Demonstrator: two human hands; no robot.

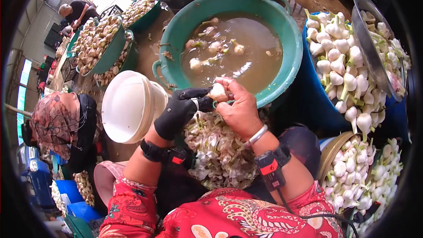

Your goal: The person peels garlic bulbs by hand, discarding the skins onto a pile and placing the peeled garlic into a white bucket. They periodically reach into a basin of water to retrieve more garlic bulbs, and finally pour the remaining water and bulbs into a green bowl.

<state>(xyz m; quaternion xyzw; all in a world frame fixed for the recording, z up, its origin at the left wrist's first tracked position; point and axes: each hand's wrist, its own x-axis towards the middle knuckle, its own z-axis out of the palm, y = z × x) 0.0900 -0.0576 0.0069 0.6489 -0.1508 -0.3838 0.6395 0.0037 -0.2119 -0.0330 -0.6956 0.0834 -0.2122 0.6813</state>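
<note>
Garlic bulb (218, 92): held up between the two hands, close to the near rim of the green tub and above the peelings.
Left hand (183, 111): in a black glove, fingertips closed on the bulb; a white band (194, 103) circles one finger.
Right hand (239, 111): ungloved, thumb and fingers pinching the same bulb from the other side; a silver bracelet (258, 134) sits at the wrist.
Peelings (220, 152): a pale, papery heap below the hands, in front of the person's body.
Green tub (291, 64): just beyond the hands, holding murky water (253, 72) with several bulbs (215, 47) in it.
Left side: a white bucket (124, 107) tipped toward the camera; past it, a person in a patterned headscarf (55, 121).
Right side: a blue barrel (313, 90) heaped with pale garlic (343, 57), a tilted metal basin (369, 46) beside the heap.
Far left: green basins (112, 52) piled with browner garlic (95, 39), and a person (79, 11) bending nearby.
</note>
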